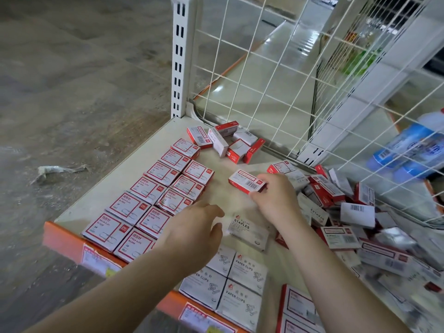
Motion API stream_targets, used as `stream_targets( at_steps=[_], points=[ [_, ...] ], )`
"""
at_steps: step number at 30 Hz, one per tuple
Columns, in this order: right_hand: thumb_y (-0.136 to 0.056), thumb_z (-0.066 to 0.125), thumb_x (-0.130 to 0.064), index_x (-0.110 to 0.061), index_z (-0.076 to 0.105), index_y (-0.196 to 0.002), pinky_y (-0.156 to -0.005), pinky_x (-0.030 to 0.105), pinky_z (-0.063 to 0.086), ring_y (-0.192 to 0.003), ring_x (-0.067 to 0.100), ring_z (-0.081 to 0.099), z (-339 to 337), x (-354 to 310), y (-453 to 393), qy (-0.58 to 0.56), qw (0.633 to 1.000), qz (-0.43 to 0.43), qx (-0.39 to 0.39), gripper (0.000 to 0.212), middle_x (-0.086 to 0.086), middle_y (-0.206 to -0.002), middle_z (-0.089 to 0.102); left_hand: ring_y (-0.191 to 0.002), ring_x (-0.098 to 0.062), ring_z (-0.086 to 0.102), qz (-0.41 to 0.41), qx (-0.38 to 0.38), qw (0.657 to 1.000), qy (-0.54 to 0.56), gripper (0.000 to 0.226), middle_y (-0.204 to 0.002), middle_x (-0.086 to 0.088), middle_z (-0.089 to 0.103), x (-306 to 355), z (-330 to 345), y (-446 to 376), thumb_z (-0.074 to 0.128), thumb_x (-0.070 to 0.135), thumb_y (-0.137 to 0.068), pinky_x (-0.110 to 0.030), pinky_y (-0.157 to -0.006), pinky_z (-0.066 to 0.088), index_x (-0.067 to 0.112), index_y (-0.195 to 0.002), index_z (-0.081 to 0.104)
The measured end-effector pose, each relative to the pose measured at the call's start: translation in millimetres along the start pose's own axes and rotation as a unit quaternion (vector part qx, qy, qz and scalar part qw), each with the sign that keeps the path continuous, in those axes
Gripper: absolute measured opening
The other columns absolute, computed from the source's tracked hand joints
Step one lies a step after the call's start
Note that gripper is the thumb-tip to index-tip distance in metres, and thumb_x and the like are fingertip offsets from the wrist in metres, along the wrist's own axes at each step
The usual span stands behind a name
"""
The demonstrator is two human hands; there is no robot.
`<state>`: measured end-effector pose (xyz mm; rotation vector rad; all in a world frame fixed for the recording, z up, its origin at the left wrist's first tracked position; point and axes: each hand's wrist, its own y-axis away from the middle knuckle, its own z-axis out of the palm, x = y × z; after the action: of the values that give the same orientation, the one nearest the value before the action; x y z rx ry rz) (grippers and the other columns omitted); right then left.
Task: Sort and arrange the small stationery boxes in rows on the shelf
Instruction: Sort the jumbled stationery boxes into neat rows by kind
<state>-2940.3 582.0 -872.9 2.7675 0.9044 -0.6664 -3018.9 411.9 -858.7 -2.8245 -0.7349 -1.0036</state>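
Red-and-white paper clip boxes [153, 203] lie in two neat rows along the left of the white shelf [134, 164]. My right hand [276, 195] pinches a small red-and-white barcode box [245, 180] just above the shelf's middle. My left hand [192, 231] hovers open beside the rows, fingers relaxed, holding nothing. A white staples box [248, 233] lies flat between my forearms. White paper clip boxes [237, 282] sit in a block at the front edge. A loose heap of mixed boxes [348, 212] fills the right side.
A small cluster of tumbled boxes [228, 143] lies at the back corner by the wire mesh panel [264, 80]. The orange front rail [69, 243] carries price labels. Blue-capped bottles [403, 152] rest behind the right mesh. Concrete floor lies to the left.
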Motion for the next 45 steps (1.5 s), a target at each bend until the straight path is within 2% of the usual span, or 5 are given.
stream_targets(
  at_steps=[5,14,28,36,45],
  points=[
    [-0.085,0.065,-0.015,-0.013,0.055,-0.128,-0.097,0.035,0.045,-0.11,0.018,0.054,-21.9,0.8,24.8,-0.055,0.998,-0.003,0.003,0.044,0.003,-0.124,0.054,-0.119,-0.008,0.044,-0.013,0.027,1.0,-0.007,0.038,-0.133,0.012,0.045,0.1,0.0,5.9,0.04,0.027,-0.097,-0.024,-0.098,0.041,0.029,-0.135,0.041],
    [-0.085,0.066,-0.019,-0.023,0.063,-0.118,-0.072,-0.004,0.038,-0.093,-0.015,0.052,-51.8,13.2,75.5,-0.18,0.983,-0.01,-0.03,0.033,-0.017,-0.108,0.061,-0.125,-0.008,0.041,0.041,0.107,0.993,-0.011,0.048,-0.14,0.014,0.04,15.1,-2.4,12.3,0.046,0.029,-0.095,-0.02,-0.098,0.036,0.035,-0.141,0.032],
    [-0.088,0.06,-0.016,-0.032,0.066,-0.099,-0.08,0.01,0.049,-0.088,-0.009,0.062,-59.1,15.8,104.8,-0.319,0.943,0.022,-0.093,0.02,-0.025,-0.089,0.068,-0.083,-0.011,0.065,0.17,0.133,0.976,0.008,0.02,-0.1,0.009,0.066,5.8,-2.7,17.4,0.062,0.024,-0.086,-0.01,-0.067,0.043,0.018,-0.105,0.066],
    [-0.078,0.064,-0.038,-0.045,0.054,-0.112,-0.076,0.008,0.047,-0.093,-0.014,0.057,-55.7,17.8,113.1,-0.307,0.944,0.005,-0.122,0.036,-0.028,-0.098,0.064,-0.088,-0.002,0.06,0.091,0.105,0.986,0.089,0.017,-0.096,0.012,0.062,12.2,0.2,19.3,0.046,0.031,-0.093,-0.017,-0.074,0.052,0.021,-0.102,0.057],
    [-0.081,0.07,-0.021,-0.05,0.048,-0.11,-0.086,0.012,0.045,-0.1,-0.011,0.055,-42.1,13.5,119.7,-0.209,0.972,-0.064,-0.09,0.046,-0.025,-0.107,0.062,-0.052,-0.004,0.047,-0.035,0.073,0.981,0.177,0.02,-0.073,0.01,0.057,12.7,7.3,8.6,0.043,0.029,-0.096,-0.007,-0.04,0.034,0.016,-0.091,0.057]
  ],
)
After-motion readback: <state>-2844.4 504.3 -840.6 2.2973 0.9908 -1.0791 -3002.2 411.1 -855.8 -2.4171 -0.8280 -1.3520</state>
